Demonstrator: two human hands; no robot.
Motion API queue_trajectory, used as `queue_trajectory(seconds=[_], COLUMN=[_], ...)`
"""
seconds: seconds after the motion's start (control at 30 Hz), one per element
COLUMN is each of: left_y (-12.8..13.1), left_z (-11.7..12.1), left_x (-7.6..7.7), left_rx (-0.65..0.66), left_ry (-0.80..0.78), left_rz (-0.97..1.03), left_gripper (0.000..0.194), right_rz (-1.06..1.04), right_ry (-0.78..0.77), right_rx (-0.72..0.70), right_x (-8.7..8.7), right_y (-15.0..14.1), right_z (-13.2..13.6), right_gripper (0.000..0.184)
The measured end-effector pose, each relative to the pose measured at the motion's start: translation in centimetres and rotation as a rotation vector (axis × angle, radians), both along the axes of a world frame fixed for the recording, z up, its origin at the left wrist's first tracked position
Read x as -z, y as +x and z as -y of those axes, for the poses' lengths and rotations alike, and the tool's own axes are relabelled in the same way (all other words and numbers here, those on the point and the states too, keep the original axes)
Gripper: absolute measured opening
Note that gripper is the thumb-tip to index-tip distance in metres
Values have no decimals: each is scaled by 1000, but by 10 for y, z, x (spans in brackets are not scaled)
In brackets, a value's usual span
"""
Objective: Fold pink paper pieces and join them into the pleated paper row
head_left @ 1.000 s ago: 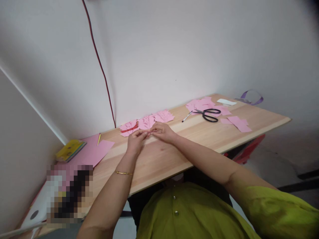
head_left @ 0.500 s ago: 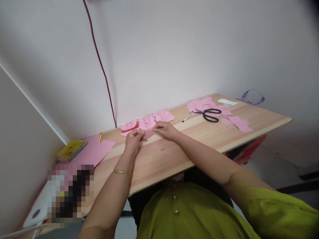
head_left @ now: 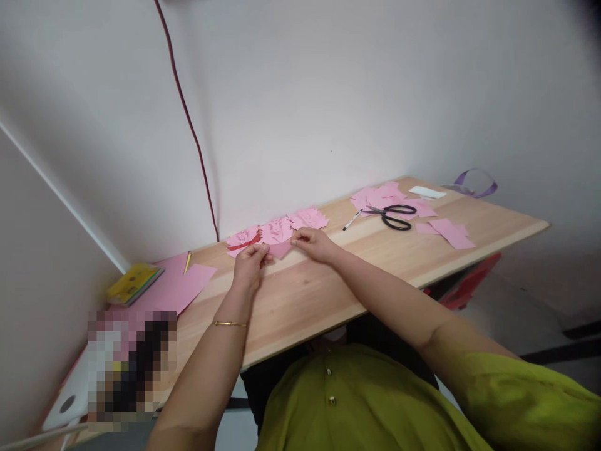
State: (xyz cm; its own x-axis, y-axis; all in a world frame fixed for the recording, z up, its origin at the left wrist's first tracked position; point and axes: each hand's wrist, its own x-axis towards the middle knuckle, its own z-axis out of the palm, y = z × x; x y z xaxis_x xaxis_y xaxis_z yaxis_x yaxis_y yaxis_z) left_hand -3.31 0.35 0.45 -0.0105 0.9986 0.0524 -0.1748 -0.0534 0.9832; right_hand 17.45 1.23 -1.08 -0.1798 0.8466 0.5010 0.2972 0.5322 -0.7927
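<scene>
A small piece of pink paper (head_left: 280,250) is stretched between my two hands, just above the wooden table (head_left: 305,291). My left hand (head_left: 251,263) pinches its left end between thumb and fingers. At the right end, my right hand (head_left: 312,243) is closed in a pinch on the same paper. Behind my hands lie several pink paper pieces with jagged edges (head_left: 276,231), and a red strip (head_left: 244,243) rests across the leftmost of them.
Black-handled scissors (head_left: 398,217) and a marker (head_left: 352,220) lie by loose pink papers (head_left: 375,197) at the back right. A white strip (head_left: 427,192) is beyond. Leftward are large pink sheets (head_left: 195,285), a yellow pencil (head_left: 187,262) and a yellow packet (head_left: 134,283).
My hands have drawn apart sideways, and the pink paper between them has come into fuller view. The scissors and the papers on the table have not moved.
</scene>
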Motion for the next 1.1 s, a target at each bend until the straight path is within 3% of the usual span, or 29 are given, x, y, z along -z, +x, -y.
queue_trajectory(seconds=[0.4,0.6,0.7,0.9,1.1], left_y=[0,3,4,3,2], left_z=[-1,3,6,4,4], left_x=[4,11,10,7,14], left_rx=[87,180,160,92,170], left_ry=[6,0,-14,15,40], left_rz=[91,-106,-189,-130,-160], left_gripper=[40,33,34,36,30], right_rz=[-68,-127,-141,-17,-55], right_ry=[-115,-170,-208,-229,-204], right_rx=[-19,-29,-85,-172,-199], right_x=[3,2,0,-1,2], right_y=[2,2,0,-3,-7], right_z=[-2,0,4,7,6], right_gripper=[22,24,25,22,27])
